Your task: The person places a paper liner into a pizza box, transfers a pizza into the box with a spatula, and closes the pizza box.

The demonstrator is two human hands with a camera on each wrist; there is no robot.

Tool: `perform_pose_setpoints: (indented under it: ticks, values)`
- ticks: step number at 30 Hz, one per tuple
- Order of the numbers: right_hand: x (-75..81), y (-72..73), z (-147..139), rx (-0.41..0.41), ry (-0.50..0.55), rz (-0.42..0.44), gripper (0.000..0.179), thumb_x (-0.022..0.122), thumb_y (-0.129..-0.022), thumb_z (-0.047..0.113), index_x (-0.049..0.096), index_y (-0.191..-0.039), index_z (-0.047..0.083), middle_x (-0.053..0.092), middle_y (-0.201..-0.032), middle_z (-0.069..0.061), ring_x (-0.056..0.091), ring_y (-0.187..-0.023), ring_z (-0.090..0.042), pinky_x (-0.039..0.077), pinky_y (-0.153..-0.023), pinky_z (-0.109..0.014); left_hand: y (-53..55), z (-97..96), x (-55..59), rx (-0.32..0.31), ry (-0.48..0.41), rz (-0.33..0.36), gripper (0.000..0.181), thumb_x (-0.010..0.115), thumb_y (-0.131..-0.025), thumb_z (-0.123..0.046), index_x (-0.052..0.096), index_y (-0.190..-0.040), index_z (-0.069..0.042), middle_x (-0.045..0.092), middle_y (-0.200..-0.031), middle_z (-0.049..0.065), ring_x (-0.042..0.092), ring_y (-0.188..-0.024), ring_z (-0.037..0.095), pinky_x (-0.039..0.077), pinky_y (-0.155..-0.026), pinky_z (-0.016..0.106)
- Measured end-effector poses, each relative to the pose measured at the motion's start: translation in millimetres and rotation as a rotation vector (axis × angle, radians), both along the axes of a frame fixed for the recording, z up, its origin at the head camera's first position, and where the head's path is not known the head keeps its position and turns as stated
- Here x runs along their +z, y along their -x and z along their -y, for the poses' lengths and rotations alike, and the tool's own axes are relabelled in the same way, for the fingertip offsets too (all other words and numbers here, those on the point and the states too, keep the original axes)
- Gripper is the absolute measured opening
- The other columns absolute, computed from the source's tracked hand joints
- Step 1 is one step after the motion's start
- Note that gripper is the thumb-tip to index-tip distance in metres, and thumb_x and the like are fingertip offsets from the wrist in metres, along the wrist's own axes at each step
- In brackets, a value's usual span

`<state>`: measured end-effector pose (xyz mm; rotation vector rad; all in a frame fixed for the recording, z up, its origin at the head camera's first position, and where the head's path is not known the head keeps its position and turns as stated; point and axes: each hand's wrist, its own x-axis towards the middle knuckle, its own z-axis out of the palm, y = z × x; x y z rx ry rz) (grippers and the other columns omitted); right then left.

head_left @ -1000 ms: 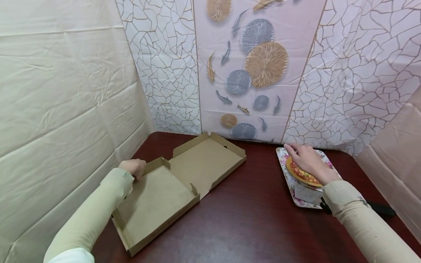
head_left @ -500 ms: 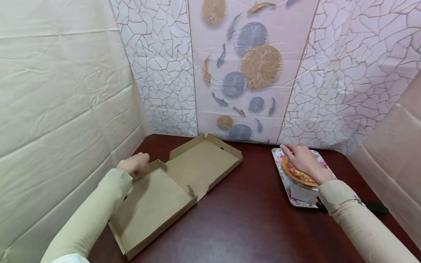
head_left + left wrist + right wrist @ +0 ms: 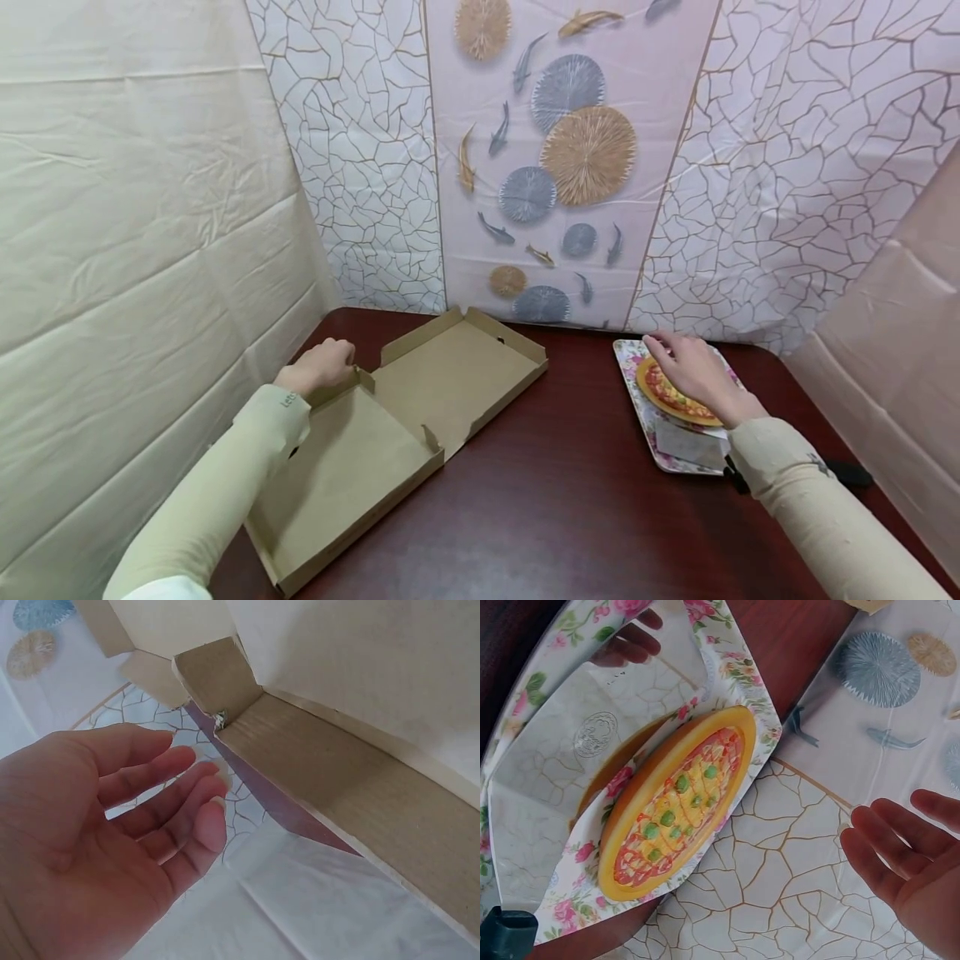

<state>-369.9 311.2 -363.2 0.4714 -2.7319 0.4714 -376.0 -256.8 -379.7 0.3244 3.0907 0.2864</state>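
Observation:
An unfolded cardboard pizza box stands on the left of the table, its base (image 3: 345,475) nearest me and its lid (image 3: 465,367) laid back behind. My left hand (image 3: 322,367) is at the base's far left wall, close to the corner. In the left wrist view its loosely bent fingers (image 3: 142,817) hold nothing and stay apart from the cardboard. On the right, a small pizza (image 3: 679,814) with an orange crust and green bits lies on a flowered tray (image 3: 735,660). Over it hovers my right hand (image 3: 693,367), fingers relaxed, gripping nothing.
A shiny metal blade (image 3: 540,802) lies on the tray beside the pizza and mirrors it. A black handle (image 3: 851,473) sticks out to the tray's right. Dark red table (image 3: 540,500) separates box and tray. Cloth walls enclose the left, back and right sides.
My left hand has moved away from me and to the right along the box's wall, towards the corner. The right hand stays over the pizza. The head view has shifted slightly.

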Motion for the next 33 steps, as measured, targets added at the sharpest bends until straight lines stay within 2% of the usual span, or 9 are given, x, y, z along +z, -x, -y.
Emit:
perform_pose_setpoints:
  ticks: [6,10,16,22,29,33]
  values:
    - [-4.6,-2.0,-5,-0.021,-0.016,-0.001,0.053,0.033,-0.104,0.04,0.055,-0.128,-0.002,0.069,-0.097,-0.024,0.065,-0.088,-0.041,0.046,-0.08,-0.057,6.0,-4.5,-5.5,-0.001,0.023,-0.022,0.005,0.052,-0.08,-0.006,0.056,-0.078,-0.006,0.058,-0.076,0.009,0.054,-0.07,0.023,0.043,-0.059,0.037]
    - [-5.3,-6.2,-8,-0.037,-0.012,0.035,0.054,0.032,-0.104,0.04,0.053,-0.13,-0.002,0.066,-0.109,-0.027,0.063,-0.097,-0.043,0.045,-0.085,-0.058,7.0,-7.0,-5.8,-0.004,0.034,-0.034,0.003,0.053,-0.08,-0.006,0.055,-0.078,-0.005,0.057,-0.078,0.01,0.054,-0.074,0.024,0.044,-0.062,0.039]
    - [-5.5,-9.7,-12,-0.04,0.01,0.06,0.054,0.033,-0.104,0.04,0.054,-0.128,-0.004,0.064,-0.115,-0.028,0.061,-0.102,-0.044,0.045,-0.086,-0.058,11.3,-14.6,-5.2,-0.009,0.022,0.004,0.007,0.058,-0.085,-0.011,0.053,-0.081,-0.007,0.053,-0.079,0.007,0.049,-0.073,0.022,0.041,-0.06,0.036]
    - [-7.8,-9.7,-15,-0.063,0.003,0.068,0.059,0.031,-0.104,0.044,0.053,-0.132,-0.003,0.06,-0.124,-0.029,0.057,-0.11,-0.047,0.043,-0.088,-0.06,13.7,-21.0,-5.5,0.01,0.007,0.044,0.009,0.06,-0.084,-0.012,0.052,-0.08,-0.009,0.049,-0.079,0.006,0.048,-0.073,0.021,0.039,-0.059,0.035]
    - [-11.9,-13.9,-23,-0.084,-0.024,0.077,0.063,0.028,-0.103,0.048,0.051,-0.135,-0.002,0.059,-0.124,-0.03,0.057,-0.108,-0.047,0.044,-0.085,-0.061,18.5,-29.3,-10.4,-0.059,-0.026,0.027,0.005,0.055,-0.084,-0.009,0.059,-0.083,-0.007,0.056,-0.077,0.005,0.051,-0.068,0.019,0.04,-0.057,0.032]
    - [-14.1,-16.3,-31,-0.108,-0.046,0.1,0.067,0.03,-0.102,0.05,0.049,-0.135,-0.005,0.057,-0.124,-0.034,0.058,-0.106,-0.05,0.045,-0.084,-0.061,21.9,-37.4,-13.5,-0.065,-0.032,0.049,0.005,0.055,-0.085,-0.008,0.057,-0.081,-0.007,0.05,-0.071,0.002,0.046,-0.062,0.015,0.035,-0.053,0.028]
